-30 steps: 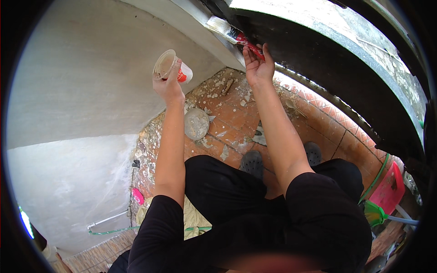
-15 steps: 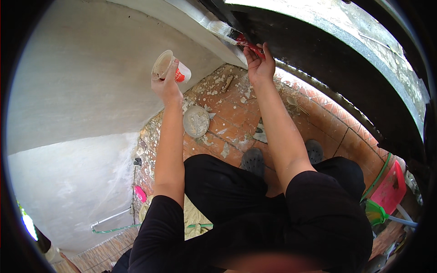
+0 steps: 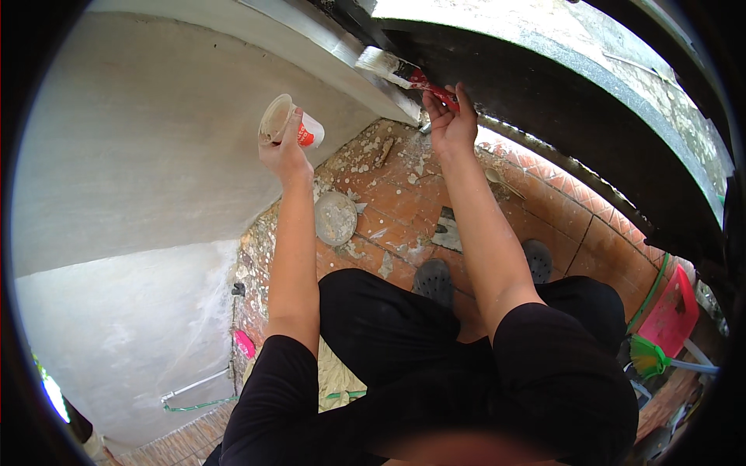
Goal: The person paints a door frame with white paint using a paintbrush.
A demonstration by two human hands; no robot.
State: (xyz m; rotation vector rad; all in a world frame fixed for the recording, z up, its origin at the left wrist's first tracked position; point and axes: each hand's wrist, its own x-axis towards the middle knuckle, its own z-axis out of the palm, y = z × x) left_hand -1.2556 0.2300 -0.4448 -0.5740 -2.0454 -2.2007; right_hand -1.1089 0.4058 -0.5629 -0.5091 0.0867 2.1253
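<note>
My left hand [image 3: 286,155] is wrapped round a white plastic cup [image 3: 311,132] with red print, its mouth tilted toward the left. Pale residue coats the inside of the cup. In my right hand [image 3: 453,124] is a paintbrush [image 3: 423,82], pinched by its red, paint-flecked handle. The white-coated bristles point up and left, close to the pale wall edge [image 3: 342,51] beside the black gate panel [image 3: 497,78]. Whether the bristles touch that edge, I cannot tell.
On the paint-spattered tiled floor [image 3: 404,202] lies a round, crusted lid or dish [image 3: 336,218]. A grey wall [image 3: 155,140] rises on the left. A pink dustpan [image 3: 673,314] and a green broom [image 3: 649,356] lie at right; a pink object [image 3: 245,343] is by the wall.
The brush and my right hand have shifted slightly down and to the right, showing more of the bristles. My left hand still holds the cup in nearly the same place.
</note>
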